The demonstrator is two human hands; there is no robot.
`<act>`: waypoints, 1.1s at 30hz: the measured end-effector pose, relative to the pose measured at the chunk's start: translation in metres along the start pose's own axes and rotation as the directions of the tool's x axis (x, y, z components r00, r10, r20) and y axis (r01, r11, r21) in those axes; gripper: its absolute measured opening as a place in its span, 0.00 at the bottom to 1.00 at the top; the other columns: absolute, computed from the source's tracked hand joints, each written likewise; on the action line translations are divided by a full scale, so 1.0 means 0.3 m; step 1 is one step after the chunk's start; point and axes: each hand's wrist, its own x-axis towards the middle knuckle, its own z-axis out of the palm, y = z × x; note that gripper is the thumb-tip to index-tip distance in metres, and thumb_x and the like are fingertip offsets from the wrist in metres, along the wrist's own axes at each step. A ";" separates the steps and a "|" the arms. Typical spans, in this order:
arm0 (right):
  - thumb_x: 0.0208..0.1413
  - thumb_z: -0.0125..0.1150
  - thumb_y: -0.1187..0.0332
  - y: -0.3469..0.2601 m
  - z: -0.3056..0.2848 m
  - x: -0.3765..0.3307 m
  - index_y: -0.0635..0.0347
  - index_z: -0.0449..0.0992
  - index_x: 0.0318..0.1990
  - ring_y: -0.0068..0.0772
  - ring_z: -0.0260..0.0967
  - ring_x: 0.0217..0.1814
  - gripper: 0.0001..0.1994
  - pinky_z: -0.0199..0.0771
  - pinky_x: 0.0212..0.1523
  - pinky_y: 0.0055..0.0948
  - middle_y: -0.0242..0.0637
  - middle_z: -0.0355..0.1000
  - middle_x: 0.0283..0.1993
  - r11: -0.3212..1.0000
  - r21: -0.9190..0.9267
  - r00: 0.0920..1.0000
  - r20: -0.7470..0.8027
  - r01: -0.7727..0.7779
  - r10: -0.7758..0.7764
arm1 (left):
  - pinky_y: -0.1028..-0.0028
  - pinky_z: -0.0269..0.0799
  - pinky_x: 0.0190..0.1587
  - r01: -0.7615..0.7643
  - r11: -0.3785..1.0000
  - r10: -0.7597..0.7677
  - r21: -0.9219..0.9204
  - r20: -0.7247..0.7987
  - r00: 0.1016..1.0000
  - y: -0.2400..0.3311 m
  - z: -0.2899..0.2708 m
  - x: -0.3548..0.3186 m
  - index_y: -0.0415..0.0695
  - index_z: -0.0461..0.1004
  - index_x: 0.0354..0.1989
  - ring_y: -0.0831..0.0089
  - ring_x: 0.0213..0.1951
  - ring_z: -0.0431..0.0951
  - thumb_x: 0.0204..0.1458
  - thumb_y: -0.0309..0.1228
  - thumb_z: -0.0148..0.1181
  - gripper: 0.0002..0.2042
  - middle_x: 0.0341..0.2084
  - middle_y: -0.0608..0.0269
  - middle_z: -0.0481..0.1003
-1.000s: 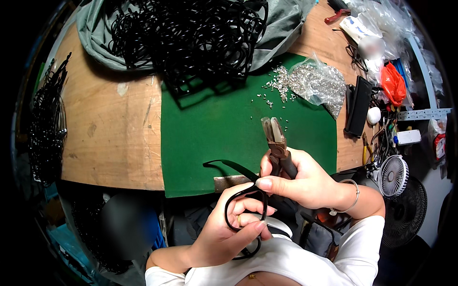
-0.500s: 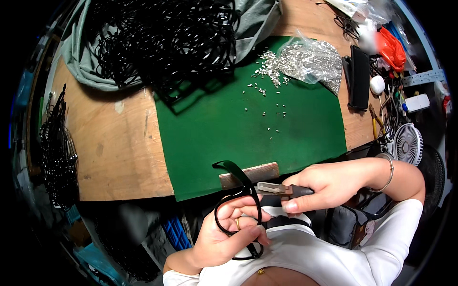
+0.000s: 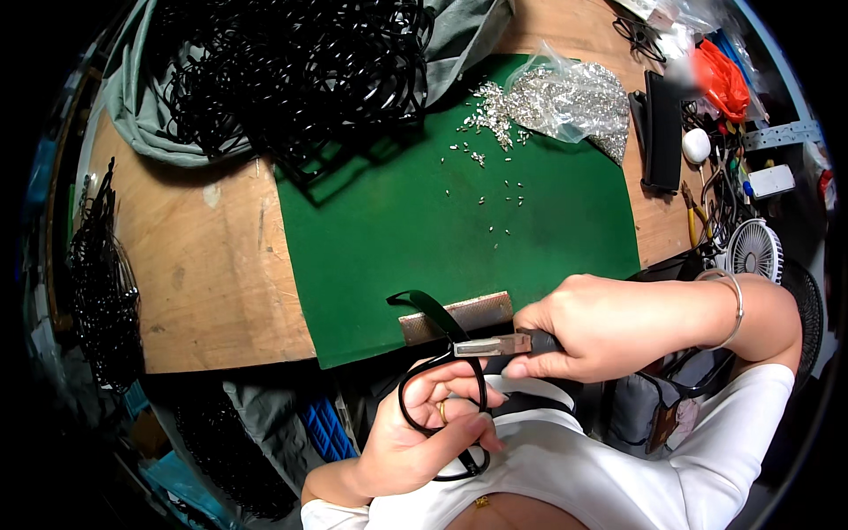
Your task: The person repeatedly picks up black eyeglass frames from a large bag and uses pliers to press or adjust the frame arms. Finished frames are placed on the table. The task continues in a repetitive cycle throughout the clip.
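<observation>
Left grip (image 3: 424, 433): fingers closed round the black eyeglass frame (image 3: 482, 393), held just off the worktop's (image 3: 212, 274) near edge, one temple pointing over the green mat (image 3: 380, 238). Right grip (image 3: 587, 329): clenched on pliers (image 3: 495, 345), nose level, tips at the frame's temple joint; can't tell if they bite. Textured strip (image 3: 486, 311) at the mat's near edge. Bag of small metal parts (image 3: 574, 97) at the mat's far right corner, some spilled. Heap of black frames (image 3: 291, 79) at the worktop's far edge.
</observation>
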 end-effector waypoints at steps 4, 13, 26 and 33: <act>0.49 0.52 0.58 0.014 0.041 -0.006 0.70 0.70 0.25 0.53 0.67 0.23 0.18 0.69 0.27 0.39 0.52 0.68 0.19 0.990 -0.142 0.984 -0.177 -0.024 -0.001 | 0.73 0.71 0.35 -0.010 0.999 0.010 0.032 0.001 1.000 -0.009 0.003 0.011 0.42 0.52 0.53 0.68 0.32 0.74 0.47 0.12 0.43 0.24 0.40 0.50 0.66; 0.52 0.47 0.52 0.116 -0.022 0.007 0.71 0.68 0.36 0.48 0.68 0.31 0.24 0.66 0.33 0.36 0.53 0.68 0.25 0.992 0.048 0.990 -0.083 0.119 -0.114 | 0.74 0.72 0.35 0.012 0.999 -0.013 -0.044 -0.024 1.000 0.021 0.020 0.006 0.39 0.49 0.55 0.69 0.32 0.74 0.47 0.13 0.43 0.24 0.39 0.53 0.66; 0.45 0.57 0.66 0.295 0.096 0.119 0.63 0.68 0.31 0.44 0.66 0.29 0.10 0.65 0.30 0.34 0.45 0.66 0.27 0.979 0.049 0.839 -0.524 0.200 -0.145 | 0.68 0.72 0.35 -0.005 0.992 -0.011 -0.123 -0.125 0.992 0.081 0.030 0.003 0.37 0.52 0.54 0.65 0.30 0.74 0.46 0.15 0.48 0.24 0.37 0.50 0.67; 0.46 0.56 0.65 0.320 0.113 0.129 0.62 0.68 0.30 0.43 0.66 0.30 0.10 0.65 0.29 0.34 0.44 0.67 0.25 0.982 0.014 0.806 -0.574 0.188 -0.146 | 0.73 0.70 0.34 0.147 0.428 0.536 0.892 -0.381 0.753 0.341 -0.208 -0.017 0.31 0.66 0.40 0.70 0.30 0.74 0.38 0.19 0.56 0.17 0.27 0.54 0.73</act>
